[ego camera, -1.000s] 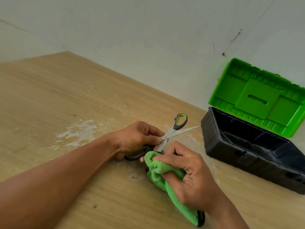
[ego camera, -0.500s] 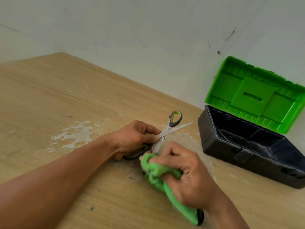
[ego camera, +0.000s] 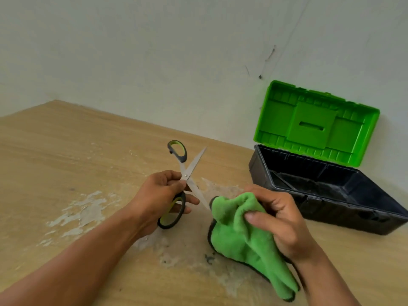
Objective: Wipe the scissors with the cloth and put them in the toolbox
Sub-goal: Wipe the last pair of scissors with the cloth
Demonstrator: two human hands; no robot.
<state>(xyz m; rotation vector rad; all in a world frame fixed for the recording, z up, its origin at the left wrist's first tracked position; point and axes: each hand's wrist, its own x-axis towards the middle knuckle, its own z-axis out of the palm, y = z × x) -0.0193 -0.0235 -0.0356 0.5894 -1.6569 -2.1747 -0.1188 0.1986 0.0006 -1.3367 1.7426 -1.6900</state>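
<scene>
**Steel drawn almost clear of the cloth**

The scissors [ego camera: 186,175] are spread into an X above the table [ego camera: 66,151], gripped by the left hand [ego camera: 159,195]. Thumb and forefinger pinch near the pivot and the lower fingers curl through the larger loop, while the other loop sticks up free. A second ago the lower blade was buried in the cloth [ego camera: 234,237] close to the pivot. Now only its tip meets the cloth's edge (whether it touches or has just parted, I cannot tell). The pair has also swung more upright, with the free blade pointing up toward the wall.

The cloth is green with a dark hem and bunched in the right hand [ego camera: 280,221], whose fingers and thumb are curled tight round it. Its tail trails down toward the table. That hand has drawn off to the right, away from the left one.

I read this as the end of one stroke — pivot to tip along a single blade. The upper blade stands bare, so the wiping is probably not finished, and another pass seems likely before stowing.

The toolbox [ego camera: 344,208] sits to the right by the wall, its green lid [ego camera: 313,127] tipped back and its black base open. The scissors are well apart from it — and would best be closed, I'd judge, before going in.
</scene>
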